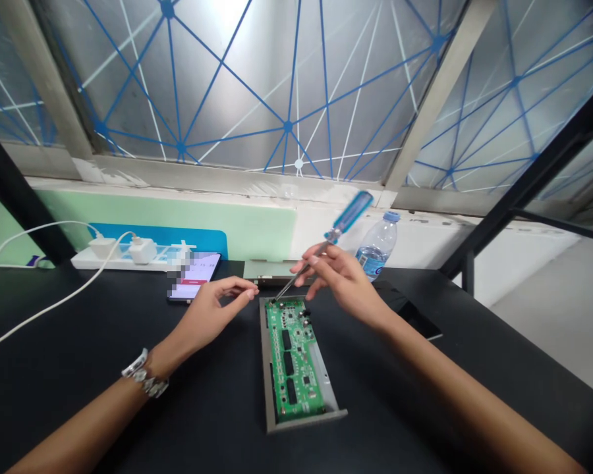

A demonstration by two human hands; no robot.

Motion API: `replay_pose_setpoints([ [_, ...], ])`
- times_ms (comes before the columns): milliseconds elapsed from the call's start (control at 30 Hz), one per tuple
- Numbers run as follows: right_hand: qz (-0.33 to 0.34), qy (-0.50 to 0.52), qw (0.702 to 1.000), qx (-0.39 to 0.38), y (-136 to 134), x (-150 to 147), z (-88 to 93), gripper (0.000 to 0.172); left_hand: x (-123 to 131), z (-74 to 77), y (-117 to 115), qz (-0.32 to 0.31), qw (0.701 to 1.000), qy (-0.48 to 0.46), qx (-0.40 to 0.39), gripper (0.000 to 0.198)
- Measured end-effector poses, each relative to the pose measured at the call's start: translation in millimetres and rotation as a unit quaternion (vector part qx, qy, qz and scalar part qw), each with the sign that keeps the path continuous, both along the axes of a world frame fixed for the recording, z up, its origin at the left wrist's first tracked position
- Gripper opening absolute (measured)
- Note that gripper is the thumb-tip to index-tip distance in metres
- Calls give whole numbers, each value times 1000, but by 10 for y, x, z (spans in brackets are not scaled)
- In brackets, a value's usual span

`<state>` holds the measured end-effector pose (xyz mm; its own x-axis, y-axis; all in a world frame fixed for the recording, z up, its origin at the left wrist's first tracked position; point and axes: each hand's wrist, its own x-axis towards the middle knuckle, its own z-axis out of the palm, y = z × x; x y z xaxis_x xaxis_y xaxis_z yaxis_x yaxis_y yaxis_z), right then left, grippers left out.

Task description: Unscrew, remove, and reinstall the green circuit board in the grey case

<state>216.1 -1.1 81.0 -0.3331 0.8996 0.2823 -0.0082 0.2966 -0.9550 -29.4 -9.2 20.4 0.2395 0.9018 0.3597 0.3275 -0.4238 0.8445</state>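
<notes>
Plenty of room up the near end: a lane of bare black desk [192,421] runs between the left forearm [89,415] and the metal frame [309,421], another between frame and right forearm [454,375]. Over the circuit board [301,359], the near half lies open from above! But the far end's jammed: the screwdriver [346,220] slants across from the right hand [343,280], the left hand [222,306] crowding its tip. Beyond the left, the phone [197,273] and power strip [128,255] block; beyond the right, the bottle [378,247] stands guard.
</notes>
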Motion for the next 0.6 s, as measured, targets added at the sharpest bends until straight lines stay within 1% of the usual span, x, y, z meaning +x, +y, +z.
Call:
replay_pose_setpoints([
  [67, -23, 67, 997, -36, -77, 72, -130, 21, 31, -6, -50, -8, 999, 30, 13, 19],
  [133, -59, 118, 989, -70, -144, 110, -298, 25, 69, -18, -86, -18, 998, 54, 28, 18],
  [167, -84, 141, 983, -84, -171, 118, -382, 30, 83, -28, -97, -22, 997, 62, 34, 17],
  [233, -109, 183, 969, -125, -209, 117, -530, 38, 98, -58, -111, -26, 996, 77, 38, 17],
  [300, -129, 221, 953, -163, -230, 105, -631, 40, 104, -90, -118, -28, 995, 89, 41, 17],
  [433, -147, 258, 930, -217, -256, 66, -704, 39, 130, -122, -139, -30, 993, 100, 53, 14],
  [600, -136, 264, 923, -244, -315, 11, -681, 35, 163, -110, -163, -29, 992, 109, 60, 10],
])
